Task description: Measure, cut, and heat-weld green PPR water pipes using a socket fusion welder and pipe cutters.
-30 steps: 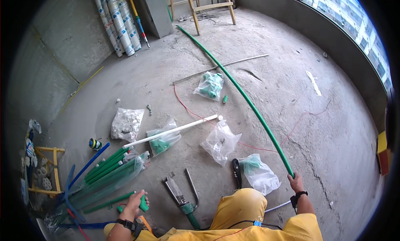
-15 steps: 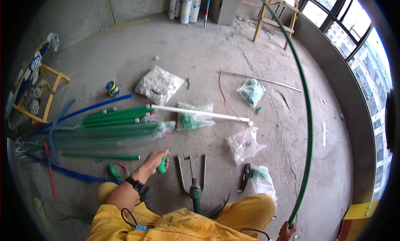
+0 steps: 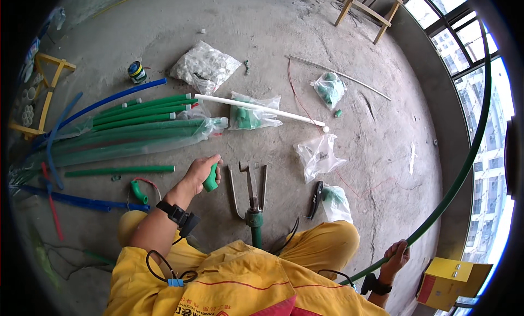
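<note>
My left hand (image 3: 197, 171) is closed around a short green elbow fitting (image 3: 210, 180), held above the floor. At the lower right, my right hand (image 3: 397, 255) wraps round a long green pipe (image 3: 463, 177) that curves up past the windows; its lower end passes behind my arm and out of sight. Between my knees stands a pipe welding tool (image 3: 254, 218) with a green body and a metal blade, flanked by a bent metal stand (image 3: 264, 188). Beside my right knee lie a black-handled tool (image 3: 315, 200) and a plastic bag of green fittings (image 3: 337, 204).
Left of me lie wrapped green pipes (image 3: 131, 138), blue pipes (image 3: 120, 97) and a loose green elbow (image 3: 138, 192). A white pipe (image 3: 262, 108) and more plastic bags (image 3: 319, 155) lie ahead. A yellow box (image 3: 448, 269) stands at the right; a wooden trestle (image 3: 371, 16) stands far off.
My right hand has risen into fuller view, and the long pipe has swung to the right, toward the windows. My left hand still grips the elbow. The view has tilted down.
</note>
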Demonstrator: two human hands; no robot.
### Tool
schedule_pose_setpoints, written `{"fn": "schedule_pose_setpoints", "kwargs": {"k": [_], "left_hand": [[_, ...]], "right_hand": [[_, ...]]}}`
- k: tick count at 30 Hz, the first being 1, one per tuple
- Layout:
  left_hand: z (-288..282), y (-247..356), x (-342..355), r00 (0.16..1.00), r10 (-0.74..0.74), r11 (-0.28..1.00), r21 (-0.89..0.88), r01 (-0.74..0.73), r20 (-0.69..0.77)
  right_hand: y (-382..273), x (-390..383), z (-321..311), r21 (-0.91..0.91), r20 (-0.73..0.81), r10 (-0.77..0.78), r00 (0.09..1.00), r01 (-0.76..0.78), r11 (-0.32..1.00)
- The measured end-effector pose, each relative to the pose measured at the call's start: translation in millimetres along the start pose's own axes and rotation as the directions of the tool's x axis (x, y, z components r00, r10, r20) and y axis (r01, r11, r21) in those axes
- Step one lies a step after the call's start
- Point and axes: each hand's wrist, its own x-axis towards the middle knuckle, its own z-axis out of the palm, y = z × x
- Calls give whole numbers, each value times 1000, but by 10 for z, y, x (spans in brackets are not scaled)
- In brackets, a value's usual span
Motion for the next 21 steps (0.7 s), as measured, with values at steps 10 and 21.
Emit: {"fn": "schedule_pose_setpoints", "kwargs": {"k": [10, 21], "left_hand": [[394, -1216, -206, 841, -537, 484, 840, 246, 64], [824, -2193, -334, 854, -519, 579, 747, 326, 29]], "right_hand": [[-835, 665, 57, -7, -160, -220, 962, 222, 975], [-1990, -760, -985, -174, -542, -306, 783, 252, 952]]}}
